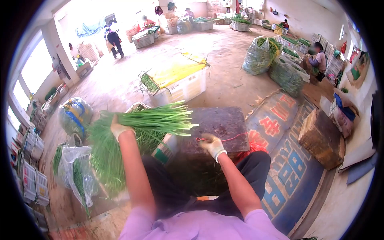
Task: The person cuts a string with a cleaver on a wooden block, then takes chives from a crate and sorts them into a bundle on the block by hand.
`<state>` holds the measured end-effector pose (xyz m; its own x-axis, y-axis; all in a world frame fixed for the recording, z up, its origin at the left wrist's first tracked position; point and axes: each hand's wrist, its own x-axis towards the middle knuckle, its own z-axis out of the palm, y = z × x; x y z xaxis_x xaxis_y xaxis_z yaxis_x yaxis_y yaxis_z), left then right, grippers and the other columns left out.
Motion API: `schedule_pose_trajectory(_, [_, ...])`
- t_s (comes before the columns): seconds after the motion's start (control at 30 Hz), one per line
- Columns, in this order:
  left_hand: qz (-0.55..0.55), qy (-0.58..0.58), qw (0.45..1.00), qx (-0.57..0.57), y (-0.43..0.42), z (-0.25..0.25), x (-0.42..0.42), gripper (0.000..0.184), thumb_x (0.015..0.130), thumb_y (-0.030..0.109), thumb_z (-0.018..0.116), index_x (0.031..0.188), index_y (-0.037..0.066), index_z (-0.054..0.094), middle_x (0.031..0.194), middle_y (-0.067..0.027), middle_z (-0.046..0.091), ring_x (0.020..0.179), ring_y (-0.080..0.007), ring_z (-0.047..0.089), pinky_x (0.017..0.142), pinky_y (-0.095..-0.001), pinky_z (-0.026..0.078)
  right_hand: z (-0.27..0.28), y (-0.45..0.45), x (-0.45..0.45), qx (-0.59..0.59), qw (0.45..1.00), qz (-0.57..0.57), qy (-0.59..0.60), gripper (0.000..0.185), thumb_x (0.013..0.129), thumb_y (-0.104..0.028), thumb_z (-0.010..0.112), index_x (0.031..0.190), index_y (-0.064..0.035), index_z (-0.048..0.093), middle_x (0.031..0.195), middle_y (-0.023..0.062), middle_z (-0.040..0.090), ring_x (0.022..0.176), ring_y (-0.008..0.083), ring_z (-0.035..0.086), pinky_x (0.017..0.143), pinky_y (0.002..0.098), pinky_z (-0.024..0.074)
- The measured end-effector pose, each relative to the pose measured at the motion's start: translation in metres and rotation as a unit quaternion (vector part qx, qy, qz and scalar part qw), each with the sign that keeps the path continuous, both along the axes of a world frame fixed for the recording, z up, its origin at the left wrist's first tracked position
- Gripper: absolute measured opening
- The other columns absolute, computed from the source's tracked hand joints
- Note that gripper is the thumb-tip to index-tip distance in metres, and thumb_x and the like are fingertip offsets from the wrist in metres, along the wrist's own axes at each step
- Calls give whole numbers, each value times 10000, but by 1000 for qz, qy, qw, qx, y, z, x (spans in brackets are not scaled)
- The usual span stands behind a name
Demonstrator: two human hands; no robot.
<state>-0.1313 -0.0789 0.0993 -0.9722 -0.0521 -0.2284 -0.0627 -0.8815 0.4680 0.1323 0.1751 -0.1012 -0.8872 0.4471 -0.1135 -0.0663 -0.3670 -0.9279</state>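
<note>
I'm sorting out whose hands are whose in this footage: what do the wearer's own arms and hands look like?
The left hand and right hand each wear a pale glove with a whitish cuff at the wrist. The forearms are bare, up to short lilac sleeves. Finer glove detail is unclear.

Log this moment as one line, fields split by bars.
left hand: gripping green stalks | right hand: at red string, over dark block | ahead: yellow cover on white crate
</note>
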Motion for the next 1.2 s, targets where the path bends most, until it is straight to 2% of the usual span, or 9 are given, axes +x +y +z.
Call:
schedule_pose_trajectory(0.07, [0,0,1000,-14,4,9,11,321,960,245,554,1142,-18,576,1130,-158,628,1023,-320,605,952,-450,472,14,-13,14,503,817,159,-231,835,743,-372,810,1399,15,467,1339,221,566,1221,339,565,1067,437,420])
schedule_pose_trajectory(0.23, [-34,-30,999,6,27,9,31,316,946,252,566,1106,-20,594,1115,-161,642,984,-315,621,941,-454,481,100,-84,-16,333,930,115,-103,860,723,-476,799,1379,-9,495,1397,212,535,1230,333,571,1031,379,442])
schedule_pose_trajectory(0.33, [-52,-37,998,4,40,8,35,289,936,244,573,1070,-7,619,1055,-141,664,922,-304,638,913,-459,495,96,-102,-48,359,930,73,23,393,920,-321,632,1213,-59,630,1026,221,688,987,352,669,875,422,510])
schedule_pose_trajectory(0.53, [-61,-31,998,-1,36,11,37,281,943,250,577,1068,4,632,1036,-140,671,935,-306,640,905,-475,500,13,-89,-2,609,748,230,-129,269,915,-272,606,1051,-59,698,939,206,695,889,396,665,789,484,526])
schedule_pose_trajectory(0.6, [-65,-29,997,-3,36,19,48,277,932,230,605,1080,-3,630,1044,-138,671,936,-306,645,886,-480,510,-21,-63,29,687,530,445,-220,406,866,-343,654,1161,-65,684,1098,200,691,1018,349,665,896,434,522])
schedule_pose_trajectory(0.73, [-48,-40,995,-79,64,5,52,314,859,102,710,1129,-24,611,1085,-136,660,914,-308,656,830,-479,545,111,-71,38,556,821,119,-43,432,787,-389,745,1080,-78,680,1039,164,708,928,329,685,817,420,538])
schedule_pose_trajectory(0.87, [-51,-26,976,-210,109,-1,104,576,748,76,815,1244,-71,562,1184,-177,641,948,-305,653,879,-429,527,187,-57,6,671,737,-80,10,1118,648,-391,870,1485,14,249,1154,280,614,1082,411,607,938,438,491])
schedule_pose_trajectory(1.0, [-215,48,930,-294,144,-26,131,412,708,42,838,1073,-56,675,1023,-114,710,890,-266,666,825,-406,543,177,-37,-33,455,873,128,-116,1305,589,-399,895,1536,29,105,1301,296,536,1206,391,560,1013,383,456])
schedule_pose_trajectory(1.2, [-521,202,783,-274,136,-20,146,566,821,67,742,1333,-34,524,1221,-153,641,1072,-248,619,948,-368,488,108,16,-12,198,967,56,153,672,720,-146,783,1314,-7,502,1153,104,634,1054,215,599,979,335,456])
